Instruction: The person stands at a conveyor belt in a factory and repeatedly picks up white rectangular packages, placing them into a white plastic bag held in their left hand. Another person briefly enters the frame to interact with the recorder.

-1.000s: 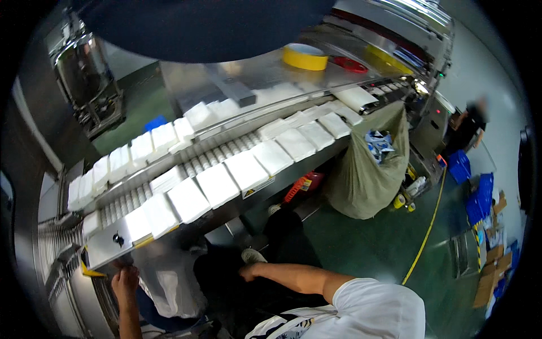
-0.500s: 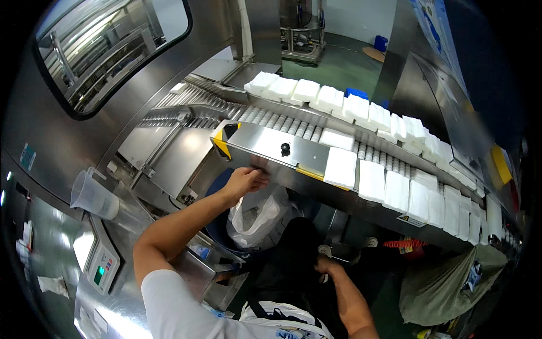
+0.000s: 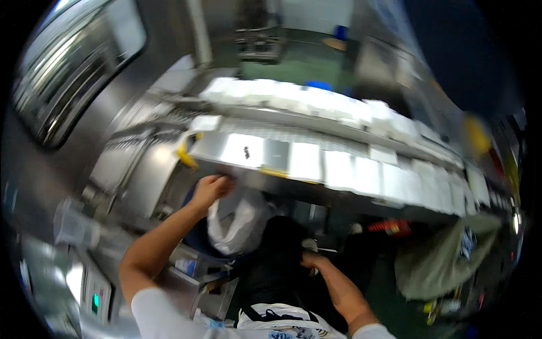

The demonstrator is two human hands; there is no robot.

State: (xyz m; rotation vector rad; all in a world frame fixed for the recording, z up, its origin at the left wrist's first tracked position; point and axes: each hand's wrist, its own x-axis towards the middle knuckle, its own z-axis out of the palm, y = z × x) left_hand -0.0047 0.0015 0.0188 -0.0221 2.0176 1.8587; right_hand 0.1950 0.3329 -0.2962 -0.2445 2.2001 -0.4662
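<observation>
My left hand (image 3: 215, 189) hangs just in front of the conveyor's metal edge, above a dark bin (image 3: 191, 225) lined with a white plastic bag (image 3: 248, 217). Its fingers are curled and blurred, and nothing shows in them. Low beside my dark-clothed leg is my right hand (image 3: 309, 261), whose fingers are mostly hidden. On the roller conveyor (image 3: 271, 130) lie a white pack (image 3: 204, 123) at the left and another white pack (image 3: 383, 153) further right. More white packs (image 3: 339, 169) line the near ledge; a second row of white packs (image 3: 293, 95) runs along the far ledge.
A digital scale (image 3: 96, 296) with a green display and a clear plastic jug (image 3: 76, 223) stand at my left. A metal plate with a black knob (image 3: 247, 152) covers part of the near ledge. At the right hangs a grey-green cloth (image 3: 440, 260), near a red object (image 3: 392, 227).
The whole view has shifted and blurred. One white pack has travelled right along the rollers, and another has come in at the left end. Both hands keep roughly their places.
</observation>
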